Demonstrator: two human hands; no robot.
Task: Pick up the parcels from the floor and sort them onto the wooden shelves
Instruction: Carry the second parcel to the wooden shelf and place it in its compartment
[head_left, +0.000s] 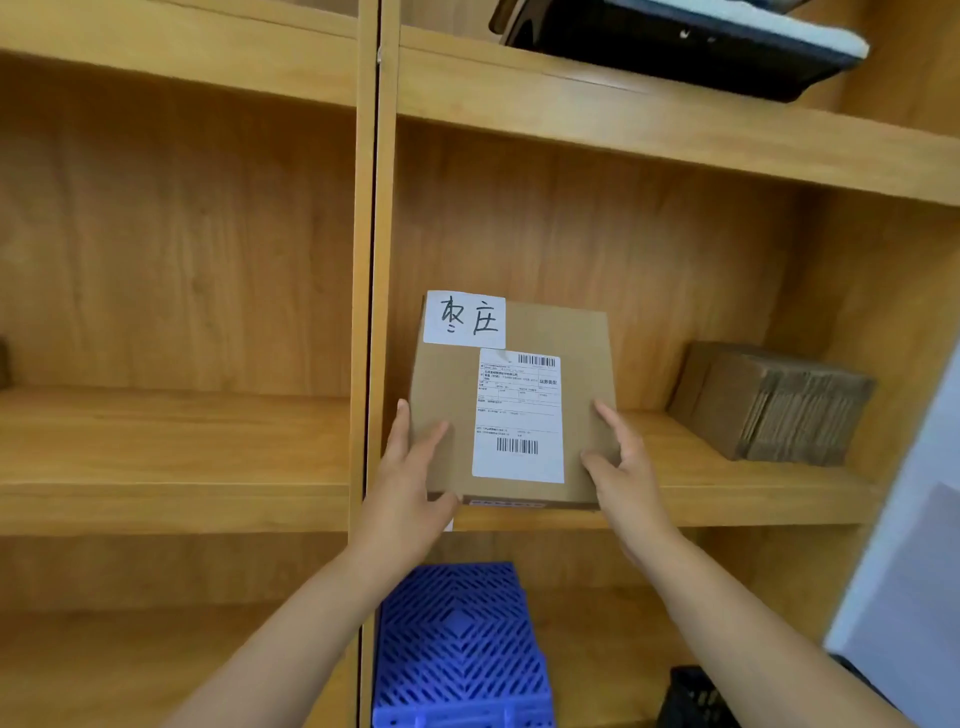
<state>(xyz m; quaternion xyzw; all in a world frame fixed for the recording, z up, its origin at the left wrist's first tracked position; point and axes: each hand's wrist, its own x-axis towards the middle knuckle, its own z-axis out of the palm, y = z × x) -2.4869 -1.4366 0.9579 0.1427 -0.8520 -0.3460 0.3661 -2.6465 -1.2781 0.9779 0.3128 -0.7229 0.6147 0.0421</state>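
Warm, even light over honey-coloured wooden shelving (176, 457), split by a vertical divider (370, 260) into two bays with wood-grain back panels. Pale grey-white wall (904, 545) at the right edge. Low down, a blue plastic lattice crate (462, 649) beside something black (696, 701), too cut off to identify.

The parcel (511, 402) sits on the shelf (727, 493), left of a cardboard stack (774, 402).

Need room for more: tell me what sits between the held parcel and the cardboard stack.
Nothing: head view shows bare shelf between parcel and cardboard stack.
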